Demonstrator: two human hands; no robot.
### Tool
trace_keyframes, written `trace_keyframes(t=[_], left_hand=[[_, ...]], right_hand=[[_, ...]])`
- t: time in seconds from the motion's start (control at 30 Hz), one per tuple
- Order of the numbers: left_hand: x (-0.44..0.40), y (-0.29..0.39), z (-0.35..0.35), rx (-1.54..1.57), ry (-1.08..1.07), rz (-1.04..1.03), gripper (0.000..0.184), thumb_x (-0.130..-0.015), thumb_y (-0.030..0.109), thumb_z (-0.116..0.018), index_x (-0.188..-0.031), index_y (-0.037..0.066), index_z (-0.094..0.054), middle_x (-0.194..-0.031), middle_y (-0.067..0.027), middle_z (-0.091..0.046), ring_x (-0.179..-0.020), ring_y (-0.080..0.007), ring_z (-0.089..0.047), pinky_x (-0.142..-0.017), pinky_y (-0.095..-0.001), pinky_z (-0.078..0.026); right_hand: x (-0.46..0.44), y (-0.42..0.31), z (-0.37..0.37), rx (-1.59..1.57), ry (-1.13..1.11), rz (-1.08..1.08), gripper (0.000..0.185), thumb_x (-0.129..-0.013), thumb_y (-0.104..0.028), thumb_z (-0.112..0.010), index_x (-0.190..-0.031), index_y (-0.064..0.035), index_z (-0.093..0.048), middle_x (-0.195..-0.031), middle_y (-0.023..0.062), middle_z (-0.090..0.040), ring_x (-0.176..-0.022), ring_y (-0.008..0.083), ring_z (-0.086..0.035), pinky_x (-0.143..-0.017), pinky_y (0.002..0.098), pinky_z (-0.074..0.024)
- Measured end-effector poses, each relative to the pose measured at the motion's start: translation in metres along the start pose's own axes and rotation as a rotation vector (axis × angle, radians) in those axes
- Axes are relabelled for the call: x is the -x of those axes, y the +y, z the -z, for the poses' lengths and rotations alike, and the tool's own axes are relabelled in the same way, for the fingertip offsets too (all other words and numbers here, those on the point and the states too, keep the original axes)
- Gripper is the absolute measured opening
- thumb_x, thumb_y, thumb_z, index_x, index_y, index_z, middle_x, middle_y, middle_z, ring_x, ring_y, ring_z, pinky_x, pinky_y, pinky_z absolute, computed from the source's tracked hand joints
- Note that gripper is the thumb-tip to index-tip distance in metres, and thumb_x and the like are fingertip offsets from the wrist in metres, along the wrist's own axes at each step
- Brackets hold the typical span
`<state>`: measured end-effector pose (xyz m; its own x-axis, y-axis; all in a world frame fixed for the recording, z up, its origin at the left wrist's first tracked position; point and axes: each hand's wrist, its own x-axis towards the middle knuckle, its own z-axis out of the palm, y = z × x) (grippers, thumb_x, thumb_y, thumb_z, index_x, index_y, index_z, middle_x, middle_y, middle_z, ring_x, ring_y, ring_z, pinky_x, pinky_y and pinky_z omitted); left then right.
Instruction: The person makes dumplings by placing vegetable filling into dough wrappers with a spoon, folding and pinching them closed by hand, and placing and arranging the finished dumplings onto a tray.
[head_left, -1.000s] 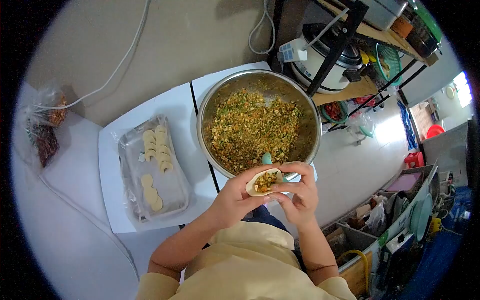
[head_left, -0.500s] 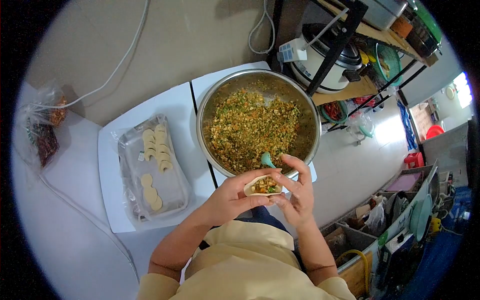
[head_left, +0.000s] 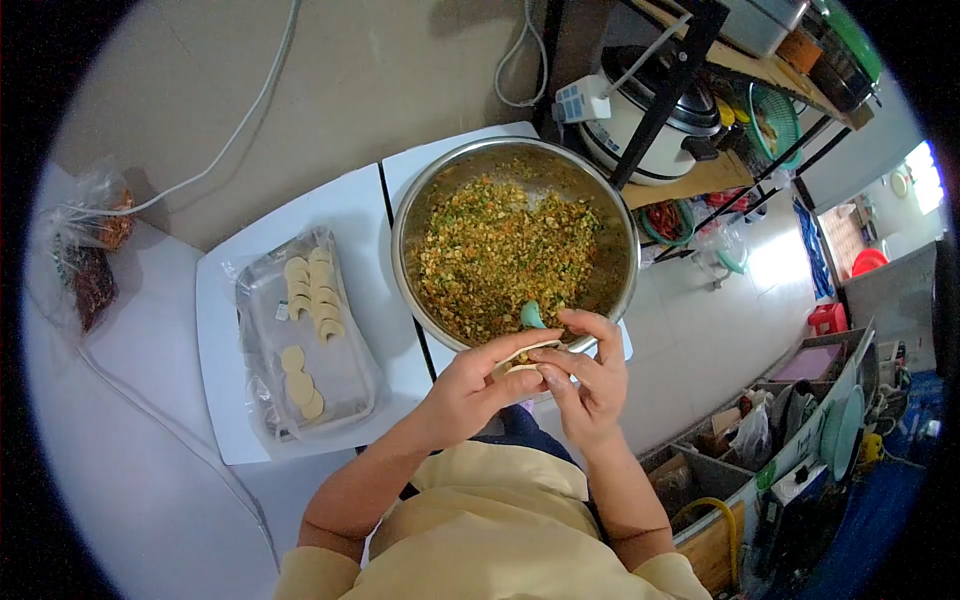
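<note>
Wrapper: one, curving half-folded, is sitting between both hands at the near rim of the bowl.
Hands: two; the left hand is gripping one end between thumb and fingers, while the right hand is pinching the other, its index finger reaching out separately.
Bowl: one wide steel bowl is holding a chopped, mixed filling.
Spoon: one turquoise spoon is resting on the filling near the right hand.
Tray: one plastic-covered tray is carrying two rows of folded crescents and one short line of flat rounds; overlap is making exact counts difficult.
Hidden: fingers are covering much of the wrapper and its contents, and the spoon's handle end; clear plastic is blurring the bagged items at far left.
Counter: a white counter, divided by a dark seam, is supporting tray and bowl.
Room: a black-framed shelf is holding a cooker above a pale floor.
</note>
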<state>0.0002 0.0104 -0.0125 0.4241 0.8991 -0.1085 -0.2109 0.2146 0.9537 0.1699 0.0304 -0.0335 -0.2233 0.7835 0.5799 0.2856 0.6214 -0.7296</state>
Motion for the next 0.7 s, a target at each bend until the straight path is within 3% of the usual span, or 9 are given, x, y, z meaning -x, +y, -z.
trace_keyframes(t=[0.43, 0.53, 0.6, 0.7], left_hand=[[0.001, 0.004, -0.006, -0.262, 0.151, -0.072, 0.041, -0.091, 0.012, -0.056, -0.129, -0.002, -0.048, -0.115, -0.0126, -0.061, -0.105, -0.0154, -0.058, -0.088, -0.0265, -0.046], [0.002, 0.0, -0.005, -0.179, 0.215, -0.052, 0.039, -0.09, 0.009, -0.056, -0.126, -0.003, -0.051, -0.116, -0.0129, -0.06, -0.104, -0.0158, -0.057, -0.088, -0.0272, -0.047], [0.001, -0.002, -0.006, -0.019, 0.225, -0.083, 0.039, -0.09, 0.006, -0.055, -0.128, 0.0, -0.05, -0.12, -0.0082, -0.058, -0.102, -0.01, -0.054, -0.086, -0.0236, -0.044], [0.001, -0.004, -0.004, 0.017, 0.21, -0.106, 0.038, -0.091, 0.005, -0.054, -0.128, 0.0, -0.05, -0.124, -0.0091, -0.055, -0.106, -0.0117, -0.053, -0.09, -0.0255, -0.044]], right_hand=[[-0.005, 0.001, -0.005, -0.222, 0.037, -0.105, 0.019, -0.076, -0.007, -0.068, -0.094, -0.0047, -0.066, -0.115, 0.0158, -0.054, -0.099, 0.0273, -0.054, -0.084, 0.0345, -0.0438], [-0.001, 0.001, -0.008, -0.354, 0.167, -0.138, 0.021, -0.076, -0.006, -0.068, -0.097, -0.0047, -0.066, -0.116, 0.0161, -0.053, -0.101, 0.026, -0.053, -0.086, 0.0343, -0.0428], [0.003, 0.001, -0.006, -0.324, 0.181, -0.138, 0.022, -0.076, -0.006, -0.068, -0.098, -0.0048, -0.066, -0.116, 0.0163, -0.053, -0.102, 0.0257, -0.052, -0.086, 0.0347, -0.0422], [0.006, 0.002, -0.008, -0.283, 0.181, -0.129, 0.024, -0.076, -0.006, -0.068, -0.1, -0.0053, -0.067, -0.117, 0.0161, -0.053, -0.102, 0.0255, -0.051, -0.087, 0.0353, -0.0415]])
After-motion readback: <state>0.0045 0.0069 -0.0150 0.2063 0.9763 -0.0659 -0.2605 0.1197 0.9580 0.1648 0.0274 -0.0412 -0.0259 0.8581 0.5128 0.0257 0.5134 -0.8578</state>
